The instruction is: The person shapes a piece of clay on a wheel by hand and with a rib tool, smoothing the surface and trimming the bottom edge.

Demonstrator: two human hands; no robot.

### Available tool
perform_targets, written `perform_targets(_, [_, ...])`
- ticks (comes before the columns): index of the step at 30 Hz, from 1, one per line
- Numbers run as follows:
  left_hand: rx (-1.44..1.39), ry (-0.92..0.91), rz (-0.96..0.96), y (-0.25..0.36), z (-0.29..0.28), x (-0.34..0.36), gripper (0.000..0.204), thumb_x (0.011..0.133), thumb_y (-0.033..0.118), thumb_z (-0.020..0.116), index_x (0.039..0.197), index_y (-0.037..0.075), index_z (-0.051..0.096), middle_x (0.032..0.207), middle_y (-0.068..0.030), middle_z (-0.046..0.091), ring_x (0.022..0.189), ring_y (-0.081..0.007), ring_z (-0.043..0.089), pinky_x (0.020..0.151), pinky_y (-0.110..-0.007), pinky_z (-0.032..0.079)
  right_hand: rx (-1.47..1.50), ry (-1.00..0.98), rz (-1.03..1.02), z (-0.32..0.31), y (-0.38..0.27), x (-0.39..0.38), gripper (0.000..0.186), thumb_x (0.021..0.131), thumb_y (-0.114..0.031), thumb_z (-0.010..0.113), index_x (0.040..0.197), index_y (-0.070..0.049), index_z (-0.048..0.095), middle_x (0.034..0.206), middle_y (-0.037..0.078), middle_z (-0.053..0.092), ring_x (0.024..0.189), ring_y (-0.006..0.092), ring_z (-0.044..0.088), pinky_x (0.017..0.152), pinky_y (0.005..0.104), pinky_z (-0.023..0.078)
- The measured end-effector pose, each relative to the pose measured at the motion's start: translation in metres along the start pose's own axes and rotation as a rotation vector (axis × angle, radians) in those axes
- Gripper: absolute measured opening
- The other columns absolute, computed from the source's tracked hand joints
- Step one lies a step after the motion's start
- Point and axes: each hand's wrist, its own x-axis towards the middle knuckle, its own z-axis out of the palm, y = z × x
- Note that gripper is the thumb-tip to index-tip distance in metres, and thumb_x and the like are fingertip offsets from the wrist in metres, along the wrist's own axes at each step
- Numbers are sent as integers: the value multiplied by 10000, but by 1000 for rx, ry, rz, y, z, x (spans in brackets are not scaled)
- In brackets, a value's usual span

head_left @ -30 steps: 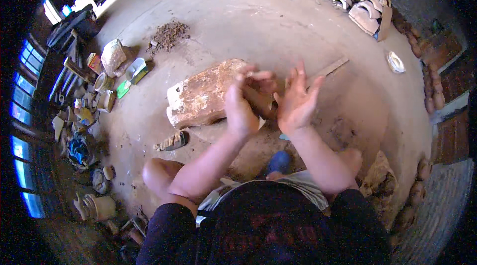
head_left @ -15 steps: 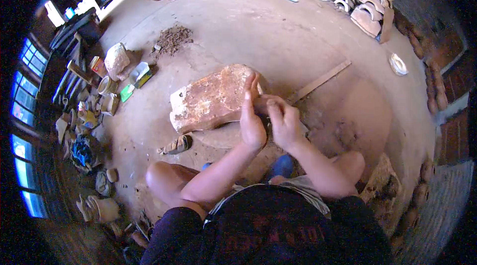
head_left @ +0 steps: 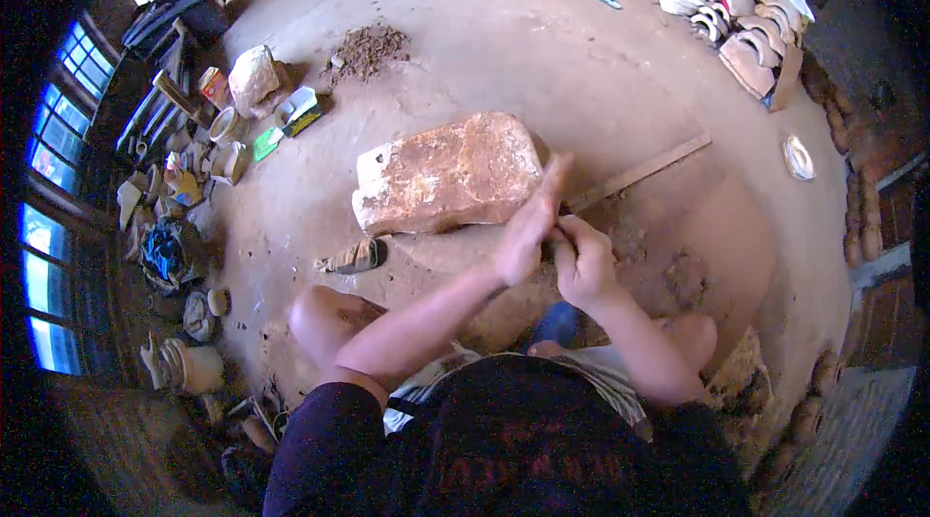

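I see daylight glaring through the windows [head_left: 58, 178] on the left (blown blue-white); fisheye corners go black, hands slightly blurred.

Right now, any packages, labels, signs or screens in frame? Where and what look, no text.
Small box: on the floor at upper left, beside a pale rock; flat, rectangular, white top with green and dark sides.
Green card or packet: just below that box; small, flat, bright green.
Tin can: left of the rock; round, with a red and yellow label.
No signs or screens show.
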Motion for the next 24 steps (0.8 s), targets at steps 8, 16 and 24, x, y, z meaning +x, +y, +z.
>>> perform_targets(8, [-470,393,-7,18,7,14,990,986,801,201,1579,15,296,1622,-207,337,1498,-366,304,1224,-528,261,-307,44,-397,-8,-21,28,607,983,-491,612,1342,-3,571,1332,247,560,1169,380,577,993,491,471])
perform_targets(16, [-133,154,386,14,33,9,1096,935,857,105,1575,1,351,1643,-222,314,1519,-370,273,1244,-502,198,760,37,254,17,-40,45,955,1004,-772,172,1649,-68,185,1707,95,203,1577,260,156,1277,411,105])
perform_targets(24, [198,102,512,10,29,-2,1091,937,836,254,1640,11,130,1699,-277,79,1582,-433,10,1254,-573,20,1012,76,246,30,-32,26,911,1025,-738,166,1659,-86,120,1730,112,121,1592,267,94,1284,429,63])
